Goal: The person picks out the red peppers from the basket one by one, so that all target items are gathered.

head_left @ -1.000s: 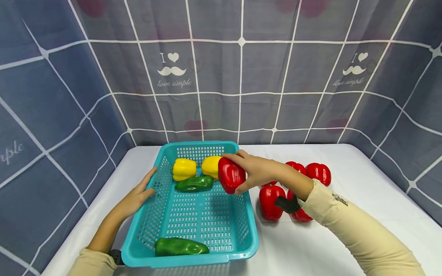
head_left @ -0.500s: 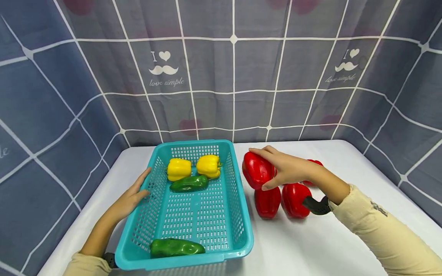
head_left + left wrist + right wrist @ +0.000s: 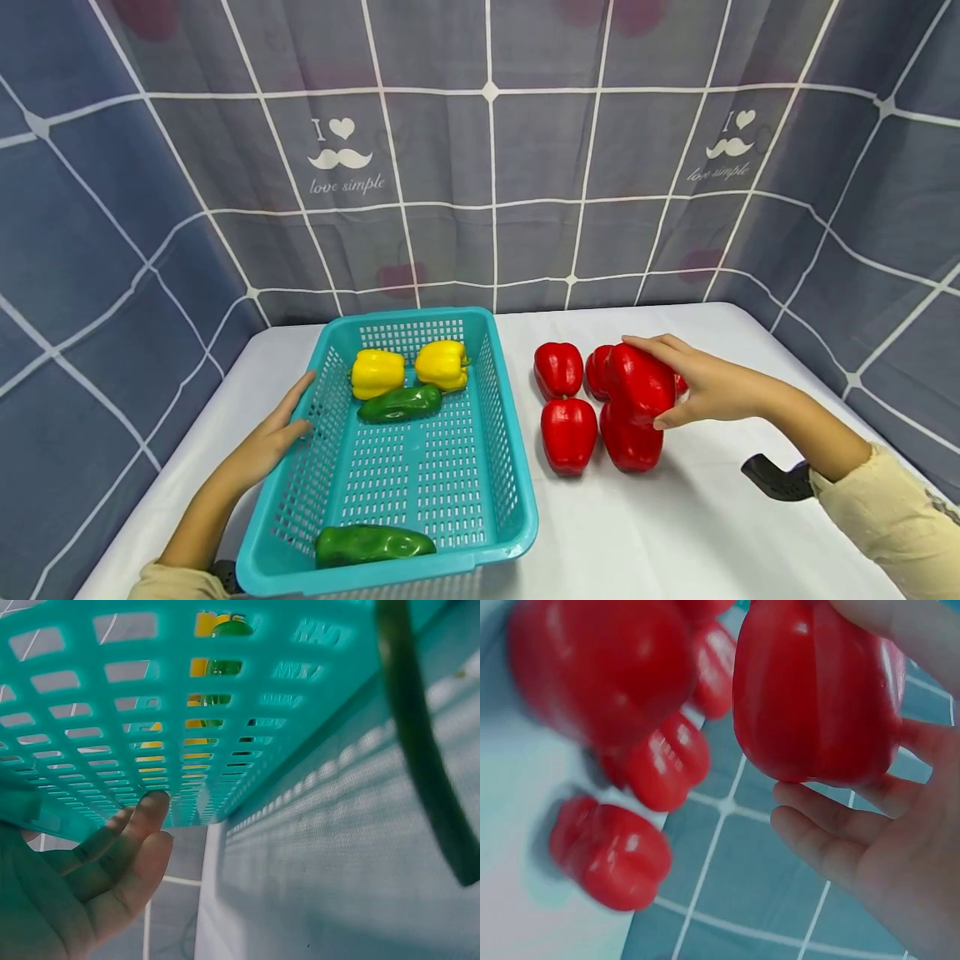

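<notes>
My right hand [image 3: 701,385] grips a red bell pepper [image 3: 639,382] and holds it just above a cluster of red peppers on the white table. In the right wrist view the fingers [image 3: 832,832] curl under that held pepper [image 3: 817,697]. Three of the cluster show well: one [image 3: 558,369] at the back, one [image 3: 568,433] in front and one [image 3: 628,443] beneath the held pepper. My left hand [image 3: 276,427] rests with straight fingers on the left wall of a teal mesh basket [image 3: 408,314]. In the left wrist view the fingertips [image 3: 146,817] touch the mesh [image 3: 150,712].
The basket holds two yellow peppers [image 3: 377,372] [image 3: 442,364] at its far end. A green pepper [image 3: 399,402] lies beside them and another green pepper [image 3: 372,543] by the near rim. A grey checked curtain [image 3: 487,167] surrounds the table [image 3: 675,542] on three sides.
My right hand has carried the red pepper from above the basket rightwards, out over the red peppers on the table. The left hand stays on the basket wall.
</notes>
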Tool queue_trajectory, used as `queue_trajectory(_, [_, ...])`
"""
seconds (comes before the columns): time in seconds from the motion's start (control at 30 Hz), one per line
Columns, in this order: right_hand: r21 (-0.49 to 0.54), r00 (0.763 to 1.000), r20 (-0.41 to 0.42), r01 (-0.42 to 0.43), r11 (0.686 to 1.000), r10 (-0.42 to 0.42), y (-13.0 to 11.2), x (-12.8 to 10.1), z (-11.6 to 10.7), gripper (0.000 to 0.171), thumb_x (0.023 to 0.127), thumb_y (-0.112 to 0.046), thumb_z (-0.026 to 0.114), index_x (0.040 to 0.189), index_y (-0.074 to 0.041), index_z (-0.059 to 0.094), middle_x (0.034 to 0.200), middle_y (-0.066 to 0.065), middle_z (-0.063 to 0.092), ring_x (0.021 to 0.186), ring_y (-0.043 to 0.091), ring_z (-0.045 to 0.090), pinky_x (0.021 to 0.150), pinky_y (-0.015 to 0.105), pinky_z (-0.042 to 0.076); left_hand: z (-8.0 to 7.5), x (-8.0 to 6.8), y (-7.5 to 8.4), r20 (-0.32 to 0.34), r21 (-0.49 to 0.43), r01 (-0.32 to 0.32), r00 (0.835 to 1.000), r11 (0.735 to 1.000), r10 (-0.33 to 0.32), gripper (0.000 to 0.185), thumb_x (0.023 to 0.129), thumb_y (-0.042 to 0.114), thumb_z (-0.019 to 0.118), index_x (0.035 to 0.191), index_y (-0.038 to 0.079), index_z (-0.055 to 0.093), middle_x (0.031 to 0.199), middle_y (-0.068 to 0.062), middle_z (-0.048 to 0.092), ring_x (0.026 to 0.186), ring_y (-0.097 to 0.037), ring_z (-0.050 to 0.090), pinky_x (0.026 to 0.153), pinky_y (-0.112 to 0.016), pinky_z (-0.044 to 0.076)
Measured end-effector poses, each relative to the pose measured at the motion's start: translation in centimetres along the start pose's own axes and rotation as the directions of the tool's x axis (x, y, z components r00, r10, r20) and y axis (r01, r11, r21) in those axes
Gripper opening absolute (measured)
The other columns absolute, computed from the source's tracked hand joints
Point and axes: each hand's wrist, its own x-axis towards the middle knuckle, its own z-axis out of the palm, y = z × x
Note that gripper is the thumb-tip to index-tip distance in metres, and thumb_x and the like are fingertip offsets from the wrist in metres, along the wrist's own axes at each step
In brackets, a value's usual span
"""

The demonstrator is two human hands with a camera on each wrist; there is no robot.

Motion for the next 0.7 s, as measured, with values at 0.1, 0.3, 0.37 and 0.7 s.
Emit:
queue_trajectory(0.1, [-0.016,1.000,-0.029,0.007,1.000,-0.007,0.9,-1.0,-0.1,0.100,0.060,-0.024,0.082,0.143,-0.017,0.027,0.125,0.010,0.041,0.107,0.028,0.048,0.071,0.023,0.053,0.0,-0.1,0.0,-0.002,0.007,0.001,1.000,1.000,-0.001,0.070,0.089,0.002,0.034,0.146,0.004,-0.007,0.147,-0.033,-0.002,0.127,-0.056,0.015,0.085,-0.056,0.042])
queue_trajectory(0.3, [-0.022,0.997,-0.063,0.035,0.999,-0.036,2.7,-2.5,-0.1,0.099,0.060,-0.022,0.083,0.143,-0.018,0.028,0.124,0.010,0.042,0.106,0.023,0.048,0.068,0.020,0.052,0.1,-0.2,0.2,-0.007,0.023,0.006,1.000,1.000,-0.006,0.070,0.089,0.003,0.034,0.146,0.004,-0.007,0.147,-0.032,-0.002,0.129,-0.055,0.013,0.090,-0.061,0.036])
queue_trajectory(0.37, [-0.026,0.997,-0.068,0.043,0.999,-0.044,3.5,-2.9,0.0,0.098,0.060,-0.021,0.083,0.143,-0.017,0.029,0.124,0.010,0.042,0.105,0.012,0.046,0.068,0.020,0.052,0.1,-0.2,0.2,-0.006,0.021,0.006,1.000,1.000,-0.006,0.070,0.089,0.003,0.034,0.146,0.003,-0.007,0.147,-0.032,-0.003,0.129,-0.054,0.012,0.091,-0.062,0.034])
queue_trajectory(0.7, [0.063,1.000,0.012,-0.001,0.998,0.001,6.9,-3.9,0.6,0.099,0.060,-0.011,0.080,0.142,-0.008,0.025,0.127,0.020,0.035,0.108,0.038,0.042,0.068,0.023,0.052,0.2,-0.2,0.1,-0.014,0.005,-0.001,1.000,1.000,0.001,0.070,0.088,0.002,0.034,0.146,0.003,-0.007,0.148,-0.032,-0.003,0.130,-0.055,0.009,0.094,-0.066,0.027])
